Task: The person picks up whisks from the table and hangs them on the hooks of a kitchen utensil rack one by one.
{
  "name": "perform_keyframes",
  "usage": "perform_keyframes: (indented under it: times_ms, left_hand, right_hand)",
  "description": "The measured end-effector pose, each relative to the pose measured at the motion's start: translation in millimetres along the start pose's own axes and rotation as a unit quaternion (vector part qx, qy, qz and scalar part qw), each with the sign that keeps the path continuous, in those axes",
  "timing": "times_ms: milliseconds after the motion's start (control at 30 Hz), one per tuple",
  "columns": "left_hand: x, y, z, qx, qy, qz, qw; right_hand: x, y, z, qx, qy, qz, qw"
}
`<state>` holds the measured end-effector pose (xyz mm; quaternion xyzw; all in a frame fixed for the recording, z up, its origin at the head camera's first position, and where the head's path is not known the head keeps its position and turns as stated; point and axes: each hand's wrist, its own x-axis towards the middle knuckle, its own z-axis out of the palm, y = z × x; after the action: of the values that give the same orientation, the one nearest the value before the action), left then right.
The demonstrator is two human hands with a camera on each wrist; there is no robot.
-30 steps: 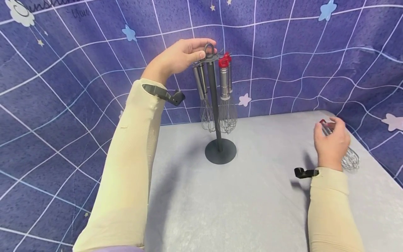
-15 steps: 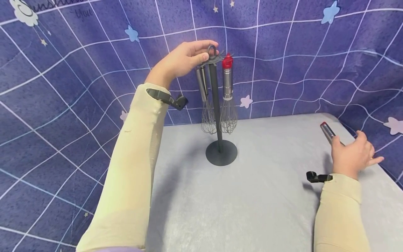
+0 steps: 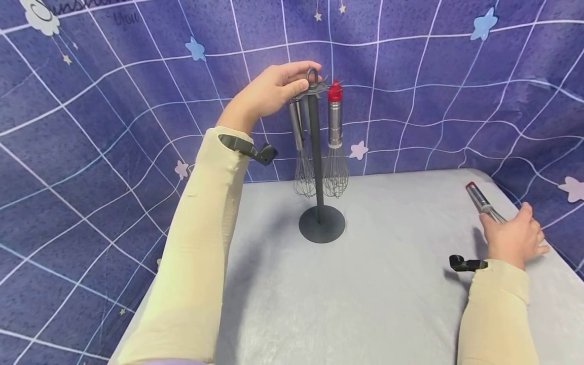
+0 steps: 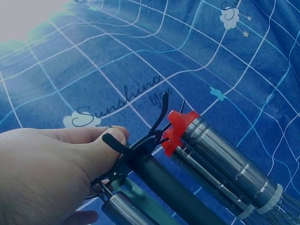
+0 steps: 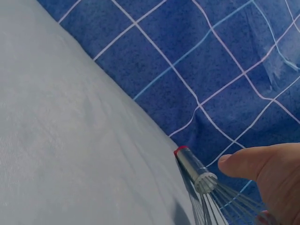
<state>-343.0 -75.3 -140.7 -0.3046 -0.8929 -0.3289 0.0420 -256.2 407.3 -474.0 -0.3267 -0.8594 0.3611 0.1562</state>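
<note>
In the head view my left hand (image 3: 274,91) grips the top of a dark grey whisk stand (image 3: 316,152), thumb and fingers around its hook plate beside the loop. Metal whisks hang from its hooks. A red-topped whisk (image 3: 335,121) is on the right side, and the left wrist view shows a second red-topped whisk (image 4: 206,183) beside it. A plain-handled whisk (image 3: 297,126) hangs below my left hand. At the far right, a whisk with a red end (image 3: 479,195) lies on the table; my right hand (image 3: 513,235), thumb spread, is over its wires, which are mostly hidden.
The stand's round base (image 3: 321,230) rests on a pale grey cloth-covered table (image 3: 374,284). A purple-blue curtain (image 3: 410,66) with white lines and stars hangs behind it and along both sides. The lying whisk is near the table's right edge.
My right hand has moved right and down, off the lying whisk's handle to its wires, fingers spreading. The red-topped whisks on the stand now line up. My left hand stays on the stand.
</note>
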Motion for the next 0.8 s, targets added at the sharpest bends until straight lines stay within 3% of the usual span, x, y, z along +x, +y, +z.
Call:
perform_keyframes:
  times_ms: [133, 400, 800]
  left_hand:
    - [-0.1, 0.9, 1.4, 0.005, 0.007, 0.003, 1.0]
    - [-1.7, 0.5, 4.6, 0.011, 0.025, 0.008, 0.9996]
    - [-1.9, -2.1, 8.8, -0.002, 0.038, 0.021, 0.999]
  right_hand:
    - [1, 3, -0.5, -0.018, -0.024, 0.003, 1.0]
    - [8, 10, -0.2, -0.11, -0.092, 0.02, 0.99]
    - [13, 13, 2.8, -0.122, -0.092, 0.041, 0.987]
